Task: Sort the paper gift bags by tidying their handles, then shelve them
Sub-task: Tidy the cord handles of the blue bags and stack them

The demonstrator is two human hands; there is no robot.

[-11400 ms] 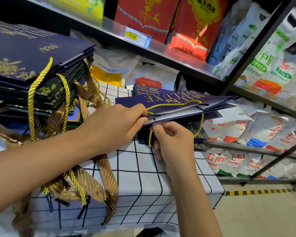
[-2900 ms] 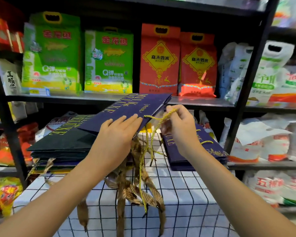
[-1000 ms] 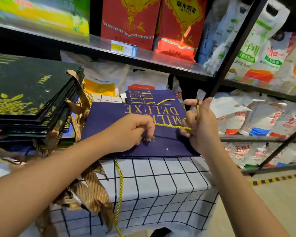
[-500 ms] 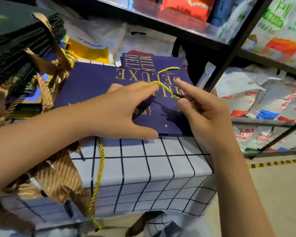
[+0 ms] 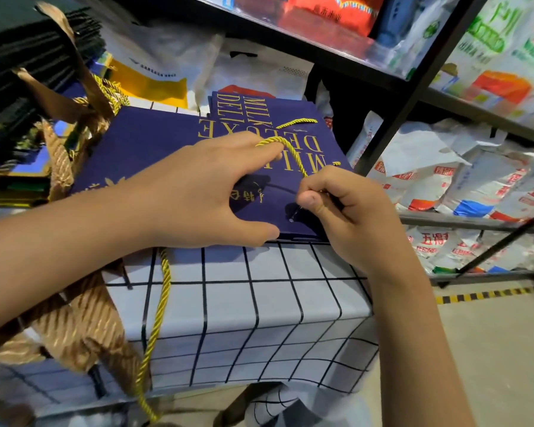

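This is a shop. At 12 and 1 o'clock stands a black metal shelf rack (image 5: 392, 118) full of goods to sell. Red packs (image 5: 330, 10) sit on the top shelf at 12 o'clock. White sacks with red writing (image 5: 438, 186) fill the low shelves at 3 o'clock. Yellow and black tape (image 5: 484, 295) marks the floor at 4 o'clock.

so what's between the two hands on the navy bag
In the head view, a gold cord handle spans from the left hand to the right hand over the navy gift bag.
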